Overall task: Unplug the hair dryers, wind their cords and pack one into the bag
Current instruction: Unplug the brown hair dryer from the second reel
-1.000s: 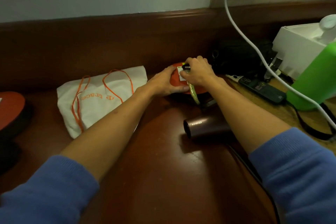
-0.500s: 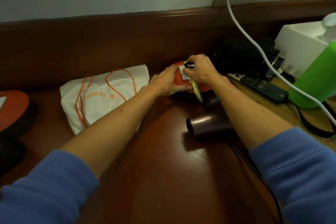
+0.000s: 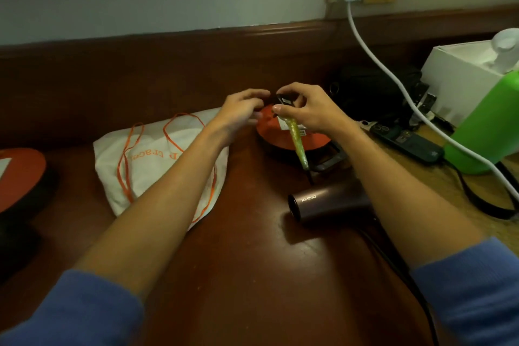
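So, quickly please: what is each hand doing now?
Left hand: open, fingers loosely curled, holding nothing.
Right hand: pinching the black plug.

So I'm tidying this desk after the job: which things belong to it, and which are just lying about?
Job: hair dryer, its plug in the right hand, white bag, left hand.
Lying about: green bottle, remote, white box, white cable.

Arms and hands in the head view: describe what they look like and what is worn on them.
Both are a person's bare forearms, reaching in from the bottom corners. Each wears a blue knit sleeve pushed up toward the elbow: left sleeve, right sleeve. The left hand and right hand are bare: no gloves, rings, watch or wristband show, and no markings.
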{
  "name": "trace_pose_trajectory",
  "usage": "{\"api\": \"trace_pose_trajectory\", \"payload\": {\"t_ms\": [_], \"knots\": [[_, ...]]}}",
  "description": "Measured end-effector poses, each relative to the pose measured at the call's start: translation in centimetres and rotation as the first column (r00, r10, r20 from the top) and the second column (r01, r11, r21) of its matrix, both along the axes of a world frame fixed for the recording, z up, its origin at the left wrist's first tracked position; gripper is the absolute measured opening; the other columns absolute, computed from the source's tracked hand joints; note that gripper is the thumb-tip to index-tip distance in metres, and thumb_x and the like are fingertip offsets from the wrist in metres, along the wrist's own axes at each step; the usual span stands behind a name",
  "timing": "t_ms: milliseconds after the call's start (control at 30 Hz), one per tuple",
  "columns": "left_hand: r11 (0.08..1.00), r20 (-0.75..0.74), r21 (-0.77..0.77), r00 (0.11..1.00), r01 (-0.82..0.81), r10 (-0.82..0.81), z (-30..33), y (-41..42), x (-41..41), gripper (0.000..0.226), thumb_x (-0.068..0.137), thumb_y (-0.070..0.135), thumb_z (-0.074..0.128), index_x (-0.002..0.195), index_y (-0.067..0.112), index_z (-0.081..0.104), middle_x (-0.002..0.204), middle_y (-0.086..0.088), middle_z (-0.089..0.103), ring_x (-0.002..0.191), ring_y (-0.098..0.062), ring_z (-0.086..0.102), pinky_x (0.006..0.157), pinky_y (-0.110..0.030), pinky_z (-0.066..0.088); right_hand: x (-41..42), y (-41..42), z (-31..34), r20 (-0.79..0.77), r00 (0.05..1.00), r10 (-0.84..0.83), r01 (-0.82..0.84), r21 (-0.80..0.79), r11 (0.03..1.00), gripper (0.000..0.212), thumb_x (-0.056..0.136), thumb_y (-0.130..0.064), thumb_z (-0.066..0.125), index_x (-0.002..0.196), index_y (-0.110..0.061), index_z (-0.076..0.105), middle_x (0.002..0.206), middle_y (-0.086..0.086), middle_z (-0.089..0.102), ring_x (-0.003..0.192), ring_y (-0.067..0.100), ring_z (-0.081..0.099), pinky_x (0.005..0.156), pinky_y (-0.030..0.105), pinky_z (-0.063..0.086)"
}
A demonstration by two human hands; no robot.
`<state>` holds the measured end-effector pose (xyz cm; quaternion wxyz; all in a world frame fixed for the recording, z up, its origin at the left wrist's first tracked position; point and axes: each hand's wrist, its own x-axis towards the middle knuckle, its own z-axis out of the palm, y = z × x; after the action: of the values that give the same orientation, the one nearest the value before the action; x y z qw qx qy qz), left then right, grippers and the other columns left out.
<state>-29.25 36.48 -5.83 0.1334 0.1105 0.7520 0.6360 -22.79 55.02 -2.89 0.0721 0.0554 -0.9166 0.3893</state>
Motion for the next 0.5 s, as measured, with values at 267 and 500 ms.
{"api": "trace_pose_trajectory", "payload": {"t_ms": [267, 500], "knots": [[0.996, 0.042, 0.09, 0.999, -0.019, 0.016, -1.5, -2.0, 1.5, 0.025, 0.104, 0.021, 0.06, 0.126, 0.016, 0.07, 0.113, 0.002, 0.073, 0.101, -0.014, 0.07, 0.081, -0.022, 0.056, 3.1, -3.6, -3.0, 0.169, 0.976, -0.139, 0.155, -0.086, 0.984, 0.052, 0.088, -0.038, 0.077, 0.124, -0.006, 0.058, 0.104, 0.003, 0.068, 0.088, 0.02, 0.069, 0.073, 0.033, 0.056], [0.985, -0.057, 0.154, 0.994, -0.081, 0.091, -5.3, -3.8, 3.4, 0.028, 0.103, 0.028, 0.061, 0.117, 0.009, 0.075, 0.111, -0.009, 0.076, 0.108, -0.022, 0.072, 0.096, -0.036, 0.057, 4.7, -6.6, -4.9, 0.02, 0.988, -0.154, 0.154, 0.03, 0.988, 0.03, 0.1, -0.026, 0.063, 0.089, -0.001, 0.076, 0.073, 0.013, 0.072, 0.069, 0.029, 0.068, 0.064, 0.042, 0.054]]}}
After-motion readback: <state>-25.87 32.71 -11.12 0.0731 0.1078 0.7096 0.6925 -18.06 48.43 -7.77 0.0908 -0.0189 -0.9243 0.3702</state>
